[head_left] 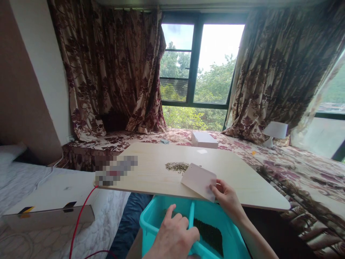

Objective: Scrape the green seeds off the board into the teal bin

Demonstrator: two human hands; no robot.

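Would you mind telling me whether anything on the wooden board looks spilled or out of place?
Yes: a small heap of dark seeds lies loose on the wooden board, just beyond the white card in the right hand. More of them sit in the turquoise bin below, which the left hand grips.

hands [228, 198] 2 | card [199, 181] 1 | seed pile [177, 166] 1 | bin [151, 219] 1 | table [242, 172] 1 | box [204, 139] 1 | lamp [275, 132] 1

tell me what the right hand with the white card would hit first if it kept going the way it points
Probably the small pile of dark seeds on the wooden tabletop. The right hand holds the white card angled up and left toward it, with only bare wood between. Depth is hard to judge.
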